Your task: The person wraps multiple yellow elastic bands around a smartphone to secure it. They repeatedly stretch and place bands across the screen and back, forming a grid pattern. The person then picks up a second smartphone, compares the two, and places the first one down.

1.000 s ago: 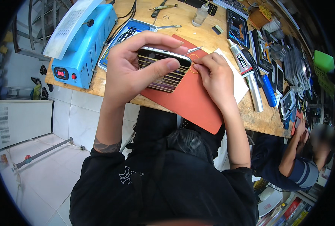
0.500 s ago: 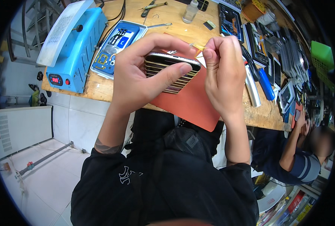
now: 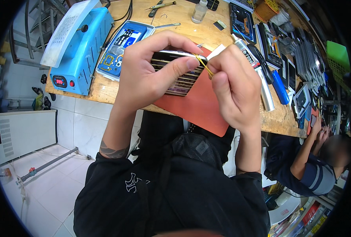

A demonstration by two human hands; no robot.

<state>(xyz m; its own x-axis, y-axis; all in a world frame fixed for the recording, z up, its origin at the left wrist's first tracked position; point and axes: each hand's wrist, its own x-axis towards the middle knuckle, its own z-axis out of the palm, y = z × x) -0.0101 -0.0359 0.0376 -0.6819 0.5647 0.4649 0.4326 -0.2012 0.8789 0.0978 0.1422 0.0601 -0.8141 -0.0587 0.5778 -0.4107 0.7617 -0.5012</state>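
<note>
Lower than half a second ago, the right hand [image 3: 237, 86] pinches one yellow band [image 3: 206, 66], now drawn to the corner of one band-wrapped phone [image 3: 182, 85], clamped in the left hand [image 3: 146, 73] above one red mat [image 3: 201, 108]

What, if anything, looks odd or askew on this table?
The red mat lies askew, a corner jutting off the table. The phone in the left hand looks unusual, strapped with many yellow bands. No spill shows.
</note>
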